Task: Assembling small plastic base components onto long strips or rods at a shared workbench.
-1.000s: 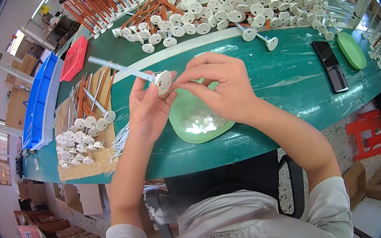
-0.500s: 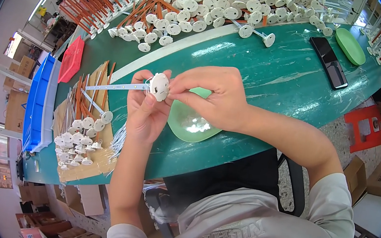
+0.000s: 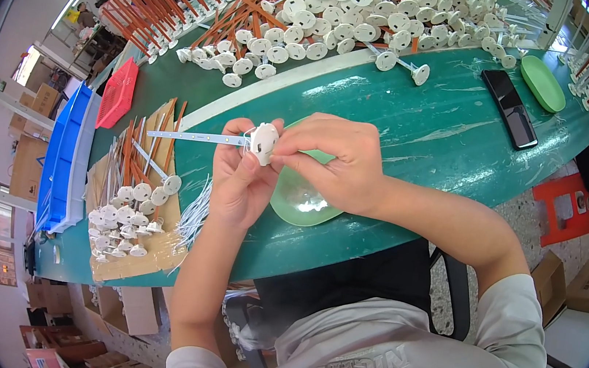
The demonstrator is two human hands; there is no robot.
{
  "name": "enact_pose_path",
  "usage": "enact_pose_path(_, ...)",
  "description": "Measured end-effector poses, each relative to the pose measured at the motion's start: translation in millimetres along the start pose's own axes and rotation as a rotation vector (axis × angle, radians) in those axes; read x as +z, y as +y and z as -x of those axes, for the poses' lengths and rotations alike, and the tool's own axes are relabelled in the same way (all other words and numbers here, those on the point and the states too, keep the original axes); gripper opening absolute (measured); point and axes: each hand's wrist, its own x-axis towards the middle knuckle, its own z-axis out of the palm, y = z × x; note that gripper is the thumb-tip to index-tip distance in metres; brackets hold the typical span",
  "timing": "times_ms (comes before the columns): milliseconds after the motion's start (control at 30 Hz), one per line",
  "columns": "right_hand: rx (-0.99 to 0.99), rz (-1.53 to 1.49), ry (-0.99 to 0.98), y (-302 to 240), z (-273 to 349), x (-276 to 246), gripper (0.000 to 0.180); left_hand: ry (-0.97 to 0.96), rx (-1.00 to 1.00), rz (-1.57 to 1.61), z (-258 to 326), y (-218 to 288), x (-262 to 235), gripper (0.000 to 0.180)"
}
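Note:
My left hand (image 3: 242, 181) is closed round a white round lamp base (image 3: 264, 143), from which a thin pale LED strip (image 3: 193, 137) sticks out to the left. Thumb and fingertips of my right hand (image 3: 341, 162) pinch at the right face of that base. Whether a small part sits between those right fingertips is hidden. Below both hands lies a green oval dish (image 3: 297, 200) on the green table (image 3: 416, 151).
A heap of similar white lamp bases (image 3: 374, 17) covers the far table. More bases (image 3: 125, 215) lie on cardboard (image 3: 153, 258) at left, beside white wires (image 3: 195, 216), a blue bin (image 3: 58, 162) and a red basket (image 3: 117, 92). A black phone (image 3: 509, 111) and second green dish (image 3: 543, 84) lie at right.
Both hands, with the lamp base and strip, appear slightly further right and lower. The surroundings shift a little too. The base is turned more edge-on.

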Motion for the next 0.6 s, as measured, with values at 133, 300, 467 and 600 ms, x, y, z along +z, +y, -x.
enact_pose_path(133, -0.166, 0.149, 0.008, 10, 2, -2, 0.016, 0.024, 0.028, -0.008, -1, -4, 1, 0.038)
enact_pose_path(300, -0.364, 0.274, -0.136, 7, -8, -8, 0.017, 0.014, 0.053, -0.067, 2, 2, -3, 0.036)
enact_pose_path(467, -0.367, 0.389, -0.132, 8, -4, -9, 0.019, 0.056, 0.078, -0.159, 1, -1, 1, 0.03)
enact_pose_path(600, -0.314, 0.49, -0.13, 10, 0, -3, 0.019, 0.243, 0.15, -0.23, 2, -10, 8, 0.027)
